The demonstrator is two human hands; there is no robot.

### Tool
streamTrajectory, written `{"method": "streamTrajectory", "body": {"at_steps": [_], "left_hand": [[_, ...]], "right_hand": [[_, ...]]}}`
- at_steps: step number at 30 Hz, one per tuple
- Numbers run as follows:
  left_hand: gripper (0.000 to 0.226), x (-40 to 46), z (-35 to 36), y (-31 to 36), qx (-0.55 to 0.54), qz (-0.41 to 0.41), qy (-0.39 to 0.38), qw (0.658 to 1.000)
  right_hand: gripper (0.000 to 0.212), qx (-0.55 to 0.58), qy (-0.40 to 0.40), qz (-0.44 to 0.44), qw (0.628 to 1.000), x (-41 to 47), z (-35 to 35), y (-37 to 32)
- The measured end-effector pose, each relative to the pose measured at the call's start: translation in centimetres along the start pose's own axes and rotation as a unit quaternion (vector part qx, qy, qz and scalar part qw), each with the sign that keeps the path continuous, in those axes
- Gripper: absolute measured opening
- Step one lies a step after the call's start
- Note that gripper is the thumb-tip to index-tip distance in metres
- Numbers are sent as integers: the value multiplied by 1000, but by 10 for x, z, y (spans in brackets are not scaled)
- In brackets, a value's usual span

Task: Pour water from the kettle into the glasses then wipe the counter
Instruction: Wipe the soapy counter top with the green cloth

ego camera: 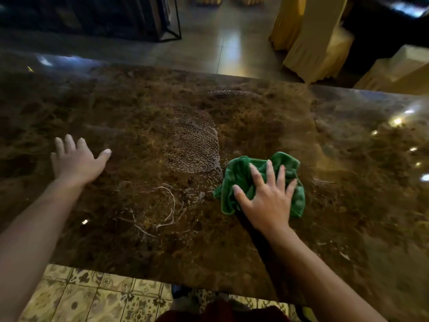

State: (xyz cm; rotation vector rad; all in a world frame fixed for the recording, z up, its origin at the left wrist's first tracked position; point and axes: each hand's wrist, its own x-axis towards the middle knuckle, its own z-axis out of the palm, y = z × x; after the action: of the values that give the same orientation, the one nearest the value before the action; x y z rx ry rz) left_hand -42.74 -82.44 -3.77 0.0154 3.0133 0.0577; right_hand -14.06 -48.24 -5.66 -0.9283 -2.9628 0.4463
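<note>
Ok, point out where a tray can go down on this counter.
Dry, bare counter lies right of the green cloth, out to the far right edge. The middle, between the left hand and the cloth under the right hand, holds wet streaks: avoid it.

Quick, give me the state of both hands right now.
Left hand: open, fingers spread, flat on the counter.
Right hand: open, pressing the green cloth.
</note>
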Motion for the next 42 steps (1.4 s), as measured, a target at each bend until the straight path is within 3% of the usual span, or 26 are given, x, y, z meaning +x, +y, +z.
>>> {"method": "streamTrajectory", "body": {"at_steps": [6, 11, 20, 29, 32, 37, 42], "left_hand": [[85, 26, -3, -23, -11, -10, -11, 1000], [79, 45, -2, -20, -36, 12, -23, 999], [75, 51, 20, -26, -44, 32, 19, 998], [70, 52, -7, -34, -64, 42, -55, 996], [59, 66, -26, -62, -113, 49, -75, 990], [69, 61, -13, -119, -88, 2, -103, 991], [67, 68, -3, -137, -174, 10, -129, 976]], "right_hand": [[69, 37, 20, 78, 996, 91, -4, -6], [72, 67, 38, 133, 988, 189, -24, 7], [57, 88, -12, -11, 996, 298, -23, -59], [48, 101, -44, -125, 986, 314, -7, -124], [49, 92, -69, -166, 979, 326, 3, -166], [47, 91, -94, -240, 962, 347, 29, -260], [48, 127, -193, -334, 914, 350, 48, -361]]}}
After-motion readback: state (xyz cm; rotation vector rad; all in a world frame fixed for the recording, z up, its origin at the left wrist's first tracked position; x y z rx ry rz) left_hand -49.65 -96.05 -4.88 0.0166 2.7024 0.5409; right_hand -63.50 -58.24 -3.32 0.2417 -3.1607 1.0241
